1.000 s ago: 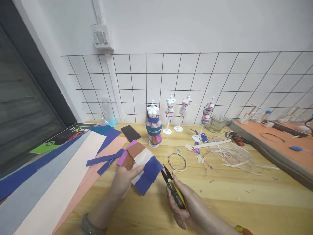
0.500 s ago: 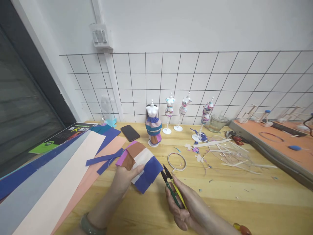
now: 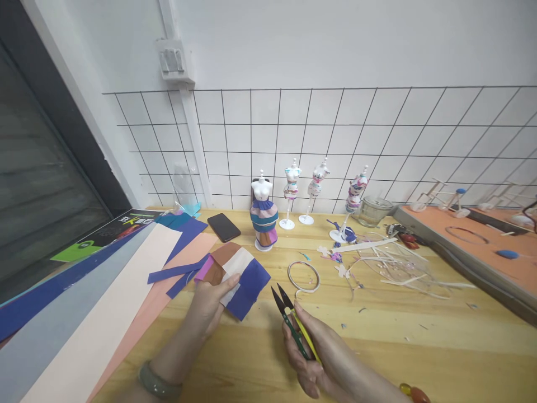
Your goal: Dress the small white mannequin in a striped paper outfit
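My left hand (image 3: 212, 302) pinches a folded piece of patchwork (image 3: 248, 285) in brown, white, blue and magenta, thumb on top. It is held above the table, its blue end pointing right. My right hand (image 3: 308, 347) is closed around thread snips (image 3: 293, 322) with one green and one yellow handle. Their dark blades are apart and point up and left, a short gap from the blue corner. Just beyond the snips lies a thin ring (image 3: 304, 277). Behind the patchwork stands a small white mannequin (image 3: 263, 210) dressed in blue, pink, teal and brown layers.
Long paper-like strips (image 3: 104, 302) fan out at left, near a black phone (image 3: 224, 227). Several painted mannequins (image 3: 291, 190) stand by the wall grid. Thin scraps (image 3: 390, 260) and a glass bowl (image 3: 373, 211) are at right, beside an orange tray (image 3: 470, 235) holding small models.
My left hand has drawn the patchwork a little to the left, widening the gap to the blades. The snips have shifted slightly left and down, still in my right hand.
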`<control>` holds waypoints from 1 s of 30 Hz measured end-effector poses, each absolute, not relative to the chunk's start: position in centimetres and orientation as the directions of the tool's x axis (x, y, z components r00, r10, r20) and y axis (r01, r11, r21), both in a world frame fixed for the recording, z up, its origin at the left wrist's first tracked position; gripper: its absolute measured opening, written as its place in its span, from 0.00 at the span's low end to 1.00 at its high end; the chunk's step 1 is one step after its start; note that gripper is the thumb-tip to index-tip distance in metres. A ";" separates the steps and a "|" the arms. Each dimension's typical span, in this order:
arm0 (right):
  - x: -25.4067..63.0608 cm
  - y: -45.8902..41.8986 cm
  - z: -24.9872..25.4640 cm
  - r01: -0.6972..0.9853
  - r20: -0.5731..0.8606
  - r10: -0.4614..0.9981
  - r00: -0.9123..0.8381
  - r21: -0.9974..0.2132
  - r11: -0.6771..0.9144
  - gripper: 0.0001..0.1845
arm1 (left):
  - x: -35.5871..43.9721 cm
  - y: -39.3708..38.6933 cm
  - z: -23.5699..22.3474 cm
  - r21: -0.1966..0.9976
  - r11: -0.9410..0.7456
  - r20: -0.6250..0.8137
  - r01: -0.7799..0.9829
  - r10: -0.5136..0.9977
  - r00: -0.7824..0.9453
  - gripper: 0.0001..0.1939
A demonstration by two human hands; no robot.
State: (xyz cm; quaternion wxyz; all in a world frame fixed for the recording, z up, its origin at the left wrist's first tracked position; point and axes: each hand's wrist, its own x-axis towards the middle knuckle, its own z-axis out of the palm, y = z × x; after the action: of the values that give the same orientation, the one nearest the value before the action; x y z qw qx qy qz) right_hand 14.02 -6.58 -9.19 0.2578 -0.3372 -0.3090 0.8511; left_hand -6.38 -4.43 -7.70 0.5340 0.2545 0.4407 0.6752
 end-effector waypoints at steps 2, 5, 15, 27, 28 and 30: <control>14.0 -6.6 -9.2 -0.240 -0.403 0.655 -0.639 -0.705 -0.668 0.24 | -6.5 -4.3 -7.7 0.864 -0.034 -0.136 -0.502 0.944 -0.299 0.31; 14.0 -6.6 -9.0 -0.228 -0.413 0.645 -0.643 -0.701 -0.676 0.24 | -6.4 -4.3 -7.8 0.863 -0.019 -0.141 -0.505 0.951 -0.276 0.30; 14.0 -6.6 -9.4 -0.266 -0.388 0.659 -0.645 -0.694 -0.669 0.25 | -6.0 -4.5 -8.2 0.864 -0.026 -0.108 -0.502 0.966 -0.234 0.33; 14.0 -6.5 -9.6 -0.290 -0.382 0.677 -0.629 -0.694 -0.660 0.29 | -5.8 -4.7 -8.0 0.899 -0.058 -0.034 -0.433 0.979 -0.201 0.34; 14.0 -6.5 -9.6 -0.292 -0.378 0.679 -0.629 -0.695 -0.657 0.29 | -5.8 -4.7 -8.0 0.905 -0.071 -0.016 -0.420 0.980 -0.199 0.34; 14.0 -6.5 -9.6 -0.295 -0.370 0.683 -0.630 -0.699 -0.651 0.29 | -5.7 -4.8 -8.0 0.917 -0.101 0.022 -0.386 0.979 -0.204 0.34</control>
State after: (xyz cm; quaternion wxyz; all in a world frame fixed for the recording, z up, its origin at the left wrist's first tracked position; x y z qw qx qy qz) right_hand 13.98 -6.46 -9.60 0.2876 -0.3201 -0.3027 0.8504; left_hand -5.74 -4.78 -8.04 0.5228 0.3530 0.4196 0.6527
